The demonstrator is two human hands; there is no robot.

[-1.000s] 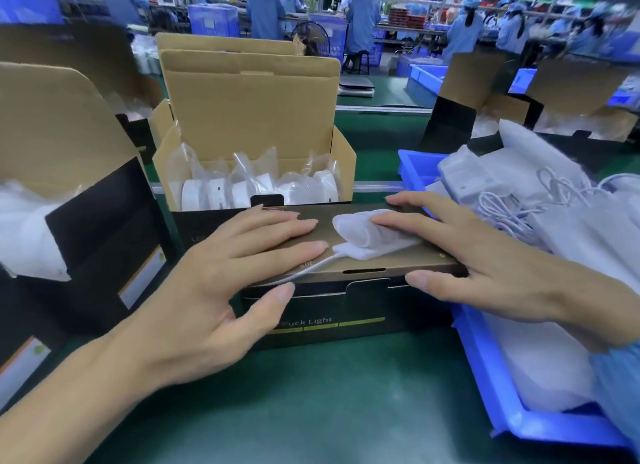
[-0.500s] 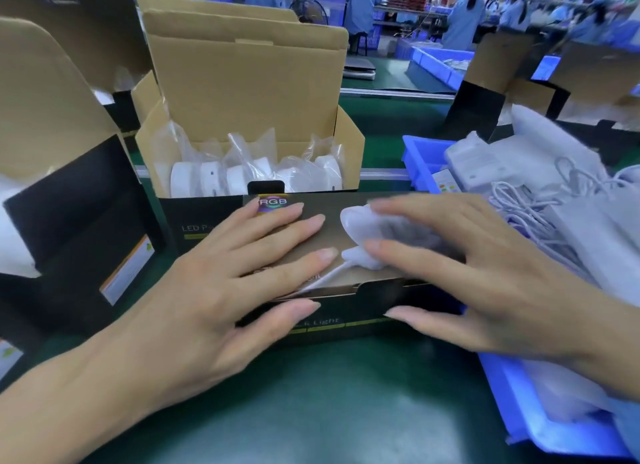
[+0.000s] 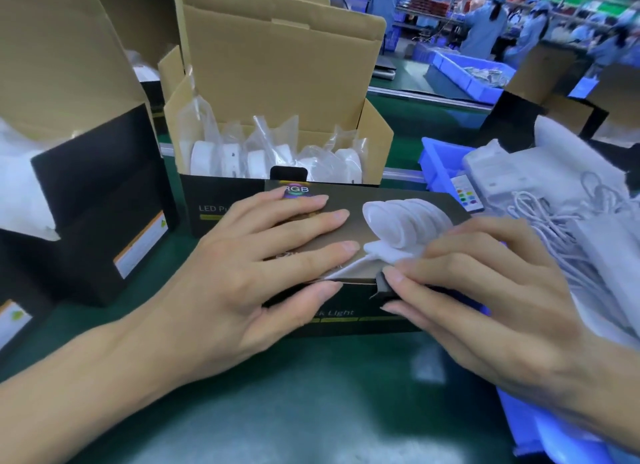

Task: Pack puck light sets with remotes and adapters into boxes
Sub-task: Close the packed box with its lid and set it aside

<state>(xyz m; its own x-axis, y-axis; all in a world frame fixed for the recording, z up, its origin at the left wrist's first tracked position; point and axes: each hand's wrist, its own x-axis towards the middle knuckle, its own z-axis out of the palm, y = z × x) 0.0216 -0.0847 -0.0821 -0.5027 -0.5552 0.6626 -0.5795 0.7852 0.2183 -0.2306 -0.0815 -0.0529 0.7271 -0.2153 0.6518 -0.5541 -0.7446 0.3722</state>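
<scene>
Closed puck light box (image 3: pixel 349 311) lies flat on the green bench (image 3: pixel 277 411), nearest the viewer. Left hand (image 3: pixel 242 276) rests flat on the box lid, fingers straight and spread, thumb against the front edge. Right hand (image 3: pixel 485 307) lies over the right end of the lid, fingers extended; index fingertip and thumb meet at the black tuck tab (image 3: pixel 382 285) on the front edge. Grip on the tab cannot be confirmed. Directly behind this box stands an open box (image 3: pixel 277 82), flap upright, holding bagged white puck lights (image 3: pixel 277 158). Right of the closed box: blue bin (image 3: pixel 440 158) containing white cabled adapters (image 3: pixel 568 221) and a remote (image 3: pixel 467 196) with coloured buttons.
</scene>
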